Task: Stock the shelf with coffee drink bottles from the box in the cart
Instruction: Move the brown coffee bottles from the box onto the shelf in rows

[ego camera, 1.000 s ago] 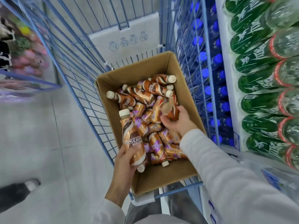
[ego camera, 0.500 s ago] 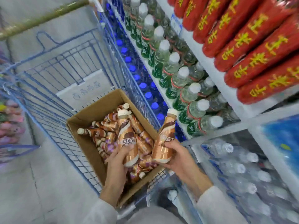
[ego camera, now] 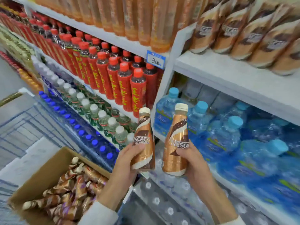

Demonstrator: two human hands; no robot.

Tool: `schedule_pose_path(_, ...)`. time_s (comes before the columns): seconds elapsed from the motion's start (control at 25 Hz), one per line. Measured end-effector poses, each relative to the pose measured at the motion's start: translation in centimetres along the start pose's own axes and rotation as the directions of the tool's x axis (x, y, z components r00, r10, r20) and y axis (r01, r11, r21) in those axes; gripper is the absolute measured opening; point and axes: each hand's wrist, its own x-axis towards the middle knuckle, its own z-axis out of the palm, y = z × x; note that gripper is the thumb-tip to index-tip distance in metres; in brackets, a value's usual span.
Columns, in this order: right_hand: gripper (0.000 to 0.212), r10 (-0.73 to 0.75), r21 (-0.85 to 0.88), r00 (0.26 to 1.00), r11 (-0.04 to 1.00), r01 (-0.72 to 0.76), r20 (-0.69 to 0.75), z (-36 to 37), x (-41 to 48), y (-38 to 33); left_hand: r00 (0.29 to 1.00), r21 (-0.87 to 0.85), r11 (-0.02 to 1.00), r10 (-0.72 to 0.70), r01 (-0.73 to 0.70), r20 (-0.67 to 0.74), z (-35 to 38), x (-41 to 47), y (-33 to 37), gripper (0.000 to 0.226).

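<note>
Many bottles in box: coffee drinks heaped lying down, lower left.
Left hand: fingers wrapped around an upright coffee bottle.
Right hand: fingers closed around second upright bottle, just beside the first.
Shelf: matching coffee bottles upper right.

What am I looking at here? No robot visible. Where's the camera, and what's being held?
There is no robot: a person works bare-handed, and the one camera sits on their head, looking forward and down. The left hand holds one coffee bottle upright; the right hand holds a second bottle. At lower left, a cardboard box holds more of the same bottles lying loose. Ahead are store shelves: matching coffee bottles stand on the upper right shelf, with large water bottles below and red bottles to the left.
</note>
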Motion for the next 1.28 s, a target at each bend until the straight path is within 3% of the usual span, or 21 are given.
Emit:
schedule_pose_path(0.12,0.035,-0.105,-0.071,0.994,0.992,0.102,-0.04,-3.7,-2.4,-3.2,0.993,0.035,0.997,0.064,-0.068,0.104,5.3,-0.5,0.0,0.042)
schedule_pose_path(0.24,0.024,-0.219,-0.1,0.973,0.972,0.211,-0.073,-5.9,-4.8,-6.5,0.963,0.05,0.996,0.062,-0.077,0.262,10.3,-1.1,0.1,0.035)
schedule_pose_path(0.32,0.023,-0.303,-0.11,0.947,0.95,0.292,-0.103,-6.9,-6.0,-8.8,0.928,0.073,0.991,0.077,-0.111,0.364,13.6,-0.9,0.6,0.05)
schedule_pose_path(0.4,0.032,-0.388,-0.114,0.906,0.921,0.373,-0.168,-8.2,-6.7,-10.8,0.89,0.088,0.981,0.115,-0.171,0.442,16.7,-0.1,1.3,0.052)
schedule_pose_path(0.56,0.043,-0.526,-0.154,0.795,0.85,0.503,-0.302,-10.8,-7.2,-14.9,0.797,0.126,0.929,0.223,-0.348,0.561,21.9,2.3,3.9,0.033)
schedule_pose_path(0.76,0.038,-0.642,-0.405,0.647,0.765,0.501,-0.412,-12.8,-5.6,-19.1,0.709,0.299,0.774,0.259,-0.559,0.656,26.3,5.8,7.4,0.049)
schedule_pose_path(0.88,0.043,-0.638,-0.486,0.646,0.759,0.433,-0.419,-13.4,-4.2,-20.3,0.7,0.374,0.715,0.222,-0.59,0.679,27.7,7.7,7.9,0.061)
schedule_pose_path(1.04,0.046,-0.598,-0.55,0.689,0.765,0.336,-0.41,-14.1,-2.4,-20.3,0.659,0.337,0.714,0.229,-0.614,0.716,28.3,9.5,8.0,0.053)
schedule_pose_path(1.2,0.049,-0.589,-0.532,0.713,0.77,0.352,-0.381,-14.4,-1.4,-20.1,0.635,0.347,0.685,0.219,-0.641,0.741,28.2,10.8,8.0,0.052)
schedule_pose_path(1.28,0.052,-0.591,-0.517,0.715,0.772,0.368,-0.373,-14.4,-1.5,-19.9,0.647,0.407,0.609,0.238,-0.68,0.725,27.7,11.0,8.1,0.057)
